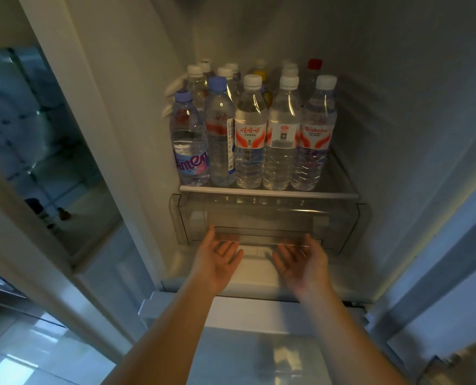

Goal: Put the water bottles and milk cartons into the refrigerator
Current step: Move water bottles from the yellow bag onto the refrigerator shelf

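The refrigerator (pixel 397 107) stands open before us, and the water bottles (pixel 250 134) stand upright on its glass shelf (pixel 345 190). Just below the shelf we see one clear drawer (pixel 259 218). We count five bottles in the near row: two blue-capped at the left and three white-capped to their right. One red-capped bottle (pixel 314 68) stands at the far right, and the rest behind are too crowded to count. Our left hand (pixel 217 262) and right hand (pixel 303 262) lie palm up, fingers loosely spread, holding nothing, at the drawer's lower front edge; we cannot tell whether they touch it.
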A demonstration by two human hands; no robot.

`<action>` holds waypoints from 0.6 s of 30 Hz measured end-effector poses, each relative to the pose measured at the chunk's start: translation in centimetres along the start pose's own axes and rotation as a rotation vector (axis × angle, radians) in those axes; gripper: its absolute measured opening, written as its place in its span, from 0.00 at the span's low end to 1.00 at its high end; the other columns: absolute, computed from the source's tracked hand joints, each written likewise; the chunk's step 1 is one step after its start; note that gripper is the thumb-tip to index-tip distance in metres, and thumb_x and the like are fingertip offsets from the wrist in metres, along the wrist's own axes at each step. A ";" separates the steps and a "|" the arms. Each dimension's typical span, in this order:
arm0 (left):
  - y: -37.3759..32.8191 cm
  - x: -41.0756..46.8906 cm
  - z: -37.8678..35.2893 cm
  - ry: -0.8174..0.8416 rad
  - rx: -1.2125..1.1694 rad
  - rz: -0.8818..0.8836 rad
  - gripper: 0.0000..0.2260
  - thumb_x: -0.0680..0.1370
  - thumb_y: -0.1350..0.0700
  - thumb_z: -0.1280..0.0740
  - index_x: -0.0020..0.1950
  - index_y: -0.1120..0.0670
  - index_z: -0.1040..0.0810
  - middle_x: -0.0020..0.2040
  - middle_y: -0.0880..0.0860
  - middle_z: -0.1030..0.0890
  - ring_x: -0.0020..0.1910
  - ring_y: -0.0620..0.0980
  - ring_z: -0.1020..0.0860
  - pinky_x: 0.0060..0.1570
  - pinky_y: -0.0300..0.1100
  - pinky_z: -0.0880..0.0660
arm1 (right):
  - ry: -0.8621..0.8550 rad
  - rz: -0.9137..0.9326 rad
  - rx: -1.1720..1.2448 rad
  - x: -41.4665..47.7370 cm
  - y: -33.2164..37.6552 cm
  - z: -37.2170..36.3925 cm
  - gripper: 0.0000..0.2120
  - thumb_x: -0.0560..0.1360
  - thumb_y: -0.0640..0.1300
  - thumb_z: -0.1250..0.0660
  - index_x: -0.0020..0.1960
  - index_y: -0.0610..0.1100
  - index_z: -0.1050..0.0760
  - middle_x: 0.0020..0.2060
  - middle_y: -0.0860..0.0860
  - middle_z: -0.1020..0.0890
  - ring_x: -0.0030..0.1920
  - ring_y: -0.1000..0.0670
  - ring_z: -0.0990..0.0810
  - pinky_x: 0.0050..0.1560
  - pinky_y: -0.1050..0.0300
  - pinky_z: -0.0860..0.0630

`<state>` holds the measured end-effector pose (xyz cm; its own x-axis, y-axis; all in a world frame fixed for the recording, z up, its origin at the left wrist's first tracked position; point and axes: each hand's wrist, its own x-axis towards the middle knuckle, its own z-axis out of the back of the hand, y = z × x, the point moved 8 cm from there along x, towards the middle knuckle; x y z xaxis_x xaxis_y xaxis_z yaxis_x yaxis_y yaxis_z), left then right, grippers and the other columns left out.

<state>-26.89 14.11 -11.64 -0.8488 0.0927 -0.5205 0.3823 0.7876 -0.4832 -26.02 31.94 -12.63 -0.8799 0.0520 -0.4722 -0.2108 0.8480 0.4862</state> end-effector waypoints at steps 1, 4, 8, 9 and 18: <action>0.1 -0.3 0.2 0.002 0.005 0.000 0.18 0.79 0.44 0.35 0.57 0.58 0.24 0.59 0.58 0.22 0.71 0.56 0.31 0.64 0.52 0.32 | -0.006 0.005 -0.014 -0.2 -0.1 0.2 0.12 0.78 0.53 0.35 0.46 0.44 0.24 0.44 0.43 0.20 0.49 0.43 0.20 0.64 0.38 0.27; 0.3 -1.3 1.0 0.024 0.046 -0.013 0.20 0.79 0.43 0.36 0.60 0.58 0.23 0.62 0.58 0.21 0.69 0.56 0.28 0.64 0.51 0.31 | -0.008 0.035 -0.047 -0.8 -0.2 1.1 0.15 0.77 0.57 0.34 0.49 0.45 0.23 0.48 0.43 0.18 0.53 0.42 0.19 0.63 0.39 0.26; 0.9 -2.7 2.0 0.059 0.080 -0.033 0.23 0.79 0.43 0.36 0.66 0.59 0.24 0.62 0.58 0.20 0.66 0.56 0.26 0.61 0.51 0.30 | 0.028 0.086 -0.059 -2.2 -0.4 2.1 0.18 0.77 0.57 0.35 0.55 0.43 0.22 0.52 0.42 0.17 0.54 0.42 0.19 0.64 0.38 0.27; 1.0 -3.1 2.2 0.061 0.082 -0.036 0.23 0.80 0.43 0.37 0.65 0.59 0.24 0.62 0.58 0.20 0.66 0.56 0.26 0.62 0.51 0.31 | 0.027 0.097 -0.062 -2.6 -0.6 2.3 0.19 0.77 0.57 0.35 0.56 0.43 0.22 0.52 0.41 0.17 0.55 0.42 0.19 0.64 0.38 0.27; 2.0 -7.5 4.6 0.087 0.122 -0.022 0.21 0.79 0.41 0.37 0.57 0.58 0.21 0.51 0.56 0.14 0.58 0.53 0.22 0.64 0.51 0.30 | -0.039 0.158 -0.092 -7.6 -2.1 4.0 0.15 0.78 0.58 0.37 0.49 0.46 0.22 0.41 0.48 0.16 0.46 0.49 0.17 0.51 0.52 0.24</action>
<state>-18.11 12.19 -11.90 -0.8836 0.1328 -0.4489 0.4006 0.7107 -0.5782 -17.24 31.90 -12.97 -0.8886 0.2028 -0.4114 -0.1105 0.7759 0.6211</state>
